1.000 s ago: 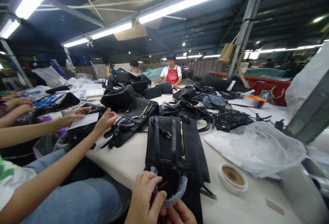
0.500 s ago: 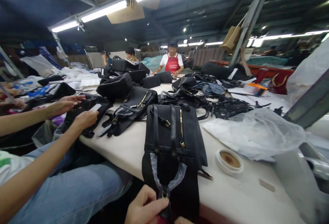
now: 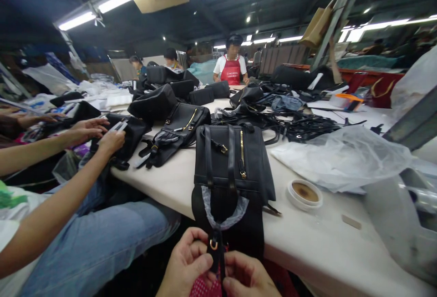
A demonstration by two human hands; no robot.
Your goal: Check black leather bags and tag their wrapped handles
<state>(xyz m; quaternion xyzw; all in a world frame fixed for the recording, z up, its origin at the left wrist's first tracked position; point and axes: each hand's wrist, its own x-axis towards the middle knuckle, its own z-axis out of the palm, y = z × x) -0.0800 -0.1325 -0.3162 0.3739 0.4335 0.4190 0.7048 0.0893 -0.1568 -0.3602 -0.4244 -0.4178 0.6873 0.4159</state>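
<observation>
The black backpack (image 3: pixel 221 169) is lying on the tabletop (image 3: pixel 167 188) and serving as landmark; its dark flap (image 3: pixel 246 229) is hanging past the near edge. Nearward of the backpack's body, over the flap, a plastic-wrapped loop (image 3: pixel 233 219) is curving toward the wearer. The left hand (image 3: pixel 189 260) is pinching a black tab (image 3: pixel 214 260) bearing a gold buckle (image 3: pixel 213 244), just nearward of the loop; the right hand (image 3: pixel 249 272) is pinching a narrow strap (image 3: pixel 223 265) right beside it. Whether the strap is passing through the buckle, I am not able to tell. Judgement on technique: the left hand should be bracing the tab flat with the buckle facing up, while the right should be guiding the strap straight, without twisting it or dragging the backpack nearward. Both hands are working beyond the near edge, so downward pulling could be tipping weight off it. Left of the flap, a neighbour's jeans leg (image 3: pixel 119 229) is limiting elbow swing. Right of the backpack, pale surface is separating it from a round tub (image 3: pixel 302 205); a clear plastic bag (image 3: pixel 351 156) is spreading farther right. Sideways moves should be staying short of the tub.
</observation>
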